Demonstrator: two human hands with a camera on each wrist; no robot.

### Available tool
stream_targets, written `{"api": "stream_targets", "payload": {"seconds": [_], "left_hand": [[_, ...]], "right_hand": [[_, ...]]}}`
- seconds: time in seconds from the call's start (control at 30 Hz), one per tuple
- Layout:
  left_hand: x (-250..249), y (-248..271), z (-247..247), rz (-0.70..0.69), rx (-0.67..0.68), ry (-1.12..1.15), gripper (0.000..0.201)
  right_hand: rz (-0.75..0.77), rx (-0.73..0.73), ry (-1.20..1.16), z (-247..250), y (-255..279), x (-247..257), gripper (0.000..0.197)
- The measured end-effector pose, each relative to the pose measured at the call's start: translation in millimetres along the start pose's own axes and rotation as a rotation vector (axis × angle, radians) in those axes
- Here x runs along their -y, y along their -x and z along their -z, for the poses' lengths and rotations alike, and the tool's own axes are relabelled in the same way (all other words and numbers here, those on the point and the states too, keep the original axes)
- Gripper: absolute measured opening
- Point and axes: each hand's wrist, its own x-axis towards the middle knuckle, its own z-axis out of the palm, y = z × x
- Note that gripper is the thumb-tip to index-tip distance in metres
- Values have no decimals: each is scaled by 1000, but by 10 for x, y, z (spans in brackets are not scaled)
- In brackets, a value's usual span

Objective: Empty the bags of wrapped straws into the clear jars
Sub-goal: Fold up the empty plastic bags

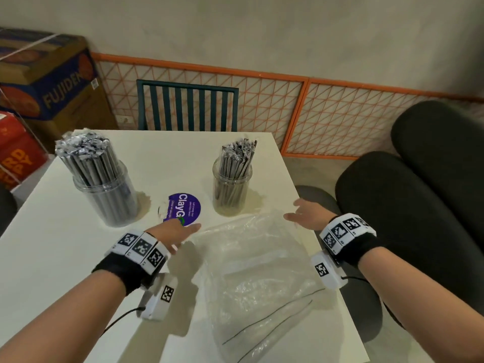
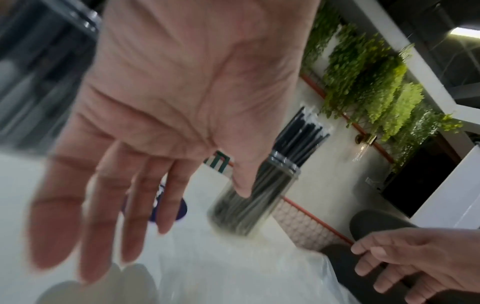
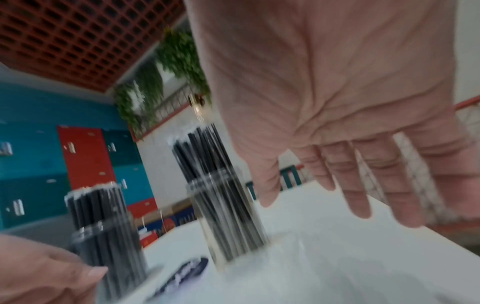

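Reading "ClayG" — purple sticker (image 1: 184, 209)

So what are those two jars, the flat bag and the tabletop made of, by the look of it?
The two jars look like clear rigid plastic, possibly glass: the dark straws show through their glossy walls. The flat bag is thin transparent plastic film, crinkled and shiny. The tabletop seems a smooth white laminate or painted board, matte with soft shadows; which one I cannot tell.
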Motion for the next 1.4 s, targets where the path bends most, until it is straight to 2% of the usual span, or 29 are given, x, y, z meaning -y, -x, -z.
{"api": "stream_targets", "payload": {"seconds": [0.07,0.17,0.33,0.43,0.53,0.6,0.63,0.7,0.8,0.87,0.9,0.93,0.97,1.0,1.03,1.07,1.1,1.13,1.2,1.3,1.37,1.4], "left_hand": [[130,-65,-248,102,145,28,71],[264,-125,-629,194,303,225,79],[287,-38,-1007,137,325,391,56],[382,7,-964,176,474,768,41],[567,77,-807,107,568,909,20],[639,144,-661,-5,535,933,18],[650,198,-584,-69,503,936,19],[662,305,-420,-142,444,937,23],[667,468,-266,-234,388,849,18],[690,564,-210,-248,308,836,22],[732,609,-173,-259,308,833,24],[766,660,-148,-257,335,851,24],[793,692,-123,-268,437,891,21],[826,735,-88,-314,592,935,22],[853,746,-66,-346,732,993,32],[864,798,-44,-413,846,1025,42],[856,820,-34,-405,871,1033,54],[835,843,-26,-316,880,1025,68],[752,925,-107,-270,829,797,82],[555,1125,-261,-322,846,359,61],[425,1195,-368,-375,753,215,48],[402,1192,-386,-402,698,216,50]], "right_hand": [[-123,53,67,-265,52,-124,71],[-240,121,25,-626,180,-187,71],[-277,164,-135,-933,303,-135,60],[-263,214,-283,-1038,386,-129,56],[-204,225,-601,-1072,545,-186,44],[-130,282,-977,-1049,717,-172,30],[-77,325,-1115,-1045,772,-171,29],[18,352,-1226,-1014,889,-109,35],[115,265,-1213,-933,1089,68,25],[184,225,-1186,-869,1212,154,13],[254,222,-1206,-835,1260,176,16],[319,219,-1205,-794,1312,191,32],[341,208,-1173,-761,1334,200,39],[347,192,-1097,-715,1388,240,32],[343,150,-1013,-692,1378,234,30],[340,96,-932,-655,1354,251,39],[345,63,-889,-623,1338,285,45],[334,86,-882,-575,1362,364,47],[360,115,-841,-512,1362,517,52],[507,85,-582,-438,1404,777,52],[580,18,-505,-406,1440,847,39],[551,-17,-524,-393,1474,838,23]]}}
